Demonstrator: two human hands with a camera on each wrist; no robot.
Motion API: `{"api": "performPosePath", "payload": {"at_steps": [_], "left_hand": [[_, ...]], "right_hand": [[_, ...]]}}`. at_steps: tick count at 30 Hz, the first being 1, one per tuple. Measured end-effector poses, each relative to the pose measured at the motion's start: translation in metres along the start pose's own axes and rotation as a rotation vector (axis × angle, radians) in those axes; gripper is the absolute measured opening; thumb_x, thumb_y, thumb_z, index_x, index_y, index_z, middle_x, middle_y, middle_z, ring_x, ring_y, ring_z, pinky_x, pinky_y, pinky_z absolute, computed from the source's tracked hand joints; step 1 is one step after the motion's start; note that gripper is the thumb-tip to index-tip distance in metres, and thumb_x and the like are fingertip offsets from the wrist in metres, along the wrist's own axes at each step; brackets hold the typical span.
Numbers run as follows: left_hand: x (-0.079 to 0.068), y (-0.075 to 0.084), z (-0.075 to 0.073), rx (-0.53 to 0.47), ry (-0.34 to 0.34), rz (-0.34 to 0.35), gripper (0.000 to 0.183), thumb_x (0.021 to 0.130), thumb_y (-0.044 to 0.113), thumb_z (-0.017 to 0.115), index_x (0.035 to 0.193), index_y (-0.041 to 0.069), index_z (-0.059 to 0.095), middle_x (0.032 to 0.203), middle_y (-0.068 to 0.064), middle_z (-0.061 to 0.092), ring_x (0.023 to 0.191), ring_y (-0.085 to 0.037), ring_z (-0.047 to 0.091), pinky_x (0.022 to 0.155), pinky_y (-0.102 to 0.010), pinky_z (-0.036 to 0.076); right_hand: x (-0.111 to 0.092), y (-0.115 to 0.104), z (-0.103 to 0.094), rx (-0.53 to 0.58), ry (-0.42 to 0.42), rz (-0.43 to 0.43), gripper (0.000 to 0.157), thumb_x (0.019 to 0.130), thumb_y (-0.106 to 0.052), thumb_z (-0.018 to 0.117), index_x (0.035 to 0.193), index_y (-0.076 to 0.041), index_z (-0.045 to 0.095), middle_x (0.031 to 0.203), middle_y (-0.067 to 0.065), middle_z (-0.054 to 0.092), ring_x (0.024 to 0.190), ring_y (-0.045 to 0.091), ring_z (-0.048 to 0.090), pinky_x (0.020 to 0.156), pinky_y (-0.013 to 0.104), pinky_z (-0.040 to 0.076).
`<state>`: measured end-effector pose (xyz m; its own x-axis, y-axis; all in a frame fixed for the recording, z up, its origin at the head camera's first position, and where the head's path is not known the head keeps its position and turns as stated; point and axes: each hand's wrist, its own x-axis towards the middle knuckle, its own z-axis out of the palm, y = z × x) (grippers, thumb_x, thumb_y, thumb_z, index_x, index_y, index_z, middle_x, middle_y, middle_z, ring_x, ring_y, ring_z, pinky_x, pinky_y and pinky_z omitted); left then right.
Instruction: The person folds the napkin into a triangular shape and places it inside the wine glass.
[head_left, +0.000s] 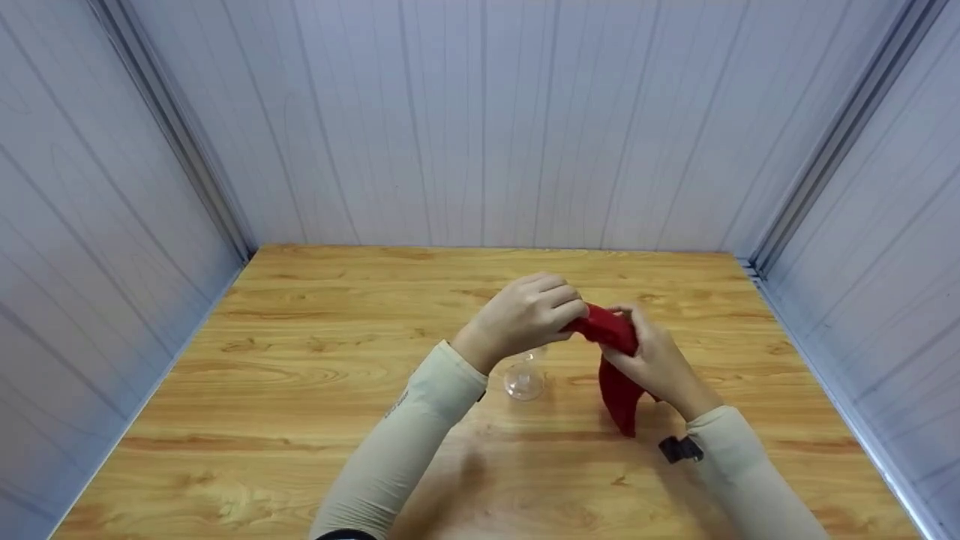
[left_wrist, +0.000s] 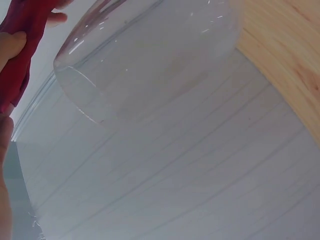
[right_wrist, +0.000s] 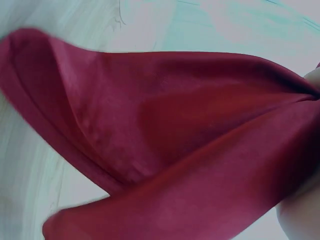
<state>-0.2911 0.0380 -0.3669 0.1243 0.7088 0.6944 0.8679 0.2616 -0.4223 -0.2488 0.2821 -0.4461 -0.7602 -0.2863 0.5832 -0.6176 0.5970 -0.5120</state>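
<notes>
Both hands hold a red cloth (head_left: 609,330) above the table, its upper part bunched into a roll between them. My left hand (head_left: 531,311) grips the left end with curled fingers. My right hand (head_left: 654,360) pinches the roll at its right, and a loose tail of cloth hangs below it. In the right wrist view the cloth (right_wrist: 175,125) spreads in wide folds. Behind and below my left hand stands a clear stemmed glass (head_left: 523,382), its round foot on the table and its upper part mostly hidden. The left wrist view shows its transparent bowl (left_wrist: 150,60) close up.
The wood-patterned table (head_left: 315,360) is closed in by pale panel walls (head_left: 480,127) at the back and both sides. A small black piece (head_left: 681,449) sits by the right sleeve's cuff.
</notes>
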Motion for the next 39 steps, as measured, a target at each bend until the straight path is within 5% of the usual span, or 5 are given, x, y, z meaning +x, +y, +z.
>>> {"api": "performPosePath", "payload": {"at_steps": [12,18,24,32,39], "left_hand": [[-0.002,-0.002,0.002,-0.002,0.01,-0.034,0.017,0.076,0.012,0.082,0.085,0.009,0.068,0.085,-0.002,0.068,0.08,-0.018,0.063,0.081,-0.03,0.052],[-0.002,-0.003,0.001,0.003,0.047,-0.06,0.015,0.078,0.008,0.081,0.085,0.009,0.068,0.085,-0.002,0.067,0.08,-0.017,0.063,0.082,-0.029,0.052],[-0.001,-0.003,0.002,0.053,0.134,-0.081,0.008,0.083,0.005,0.072,0.082,0.011,0.065,0.081,0.0,0.065,0.077,-0.016,0.062,0.077,-0.027,0.052],[-0.003,-0.001,0.002,0.073,0.252,-0.094,0.008,0.08,0.008,0.072,0.084,0.01,0.066,0.078,0.0,0.062,0.075,-0.018,0.061,0.075,-0.029,0.052],[-0.009,0.002,0.003,0.061,0.274,-0.118,0.01,0.08,0.008,0.074,0.088,0.009,0.068,0.084,-0.001,0.066,0.08,-0.017,0.063,0.08,-0.029,0.053]], "right_hand": [[0.002,-0.034,0.006,0.059,0.445,-0.438,0.028,0.091,-0.016,0.067,0.099,0.011,0.062,0.096,0.022,0.064,0.086,0.028,0.061,0.086,0.021,0.048],[-0.005,-0.032,0.013,0.163,0.326,-0.519,0.022,0.098,-0.008,0.055,0.08,-0.001,0.067,0.065,0.002,0.059,0.054,0.008,0.053,0.052,0.018,0.045],[-0.012,-0.046,0.016,0.264,0.064,-0.322,0.033,0.089,0.019,0.048,0.086,-0.004,0.071,0.058,0.002,0.06,0.048,0.012,0.056,0.048,0.021,0.048],[-0.013,-0.031,0.015,0.421,-0.134,0.097,0.038,0.107,-0.002,0.038,0.144,-0.005,0.047,0.081,0.009,0.065,0.068,0.025,0.062,0.067,0.031,0.054],[0.004,-0.035,0.01,0.777,-0.084,0.072,0.04,0.111,-0.025,0.034,0.108,0.009,0.055,0.094,0.013,0.058,0.076,0.024,0.058,0.074,0.035,0.054]]}}
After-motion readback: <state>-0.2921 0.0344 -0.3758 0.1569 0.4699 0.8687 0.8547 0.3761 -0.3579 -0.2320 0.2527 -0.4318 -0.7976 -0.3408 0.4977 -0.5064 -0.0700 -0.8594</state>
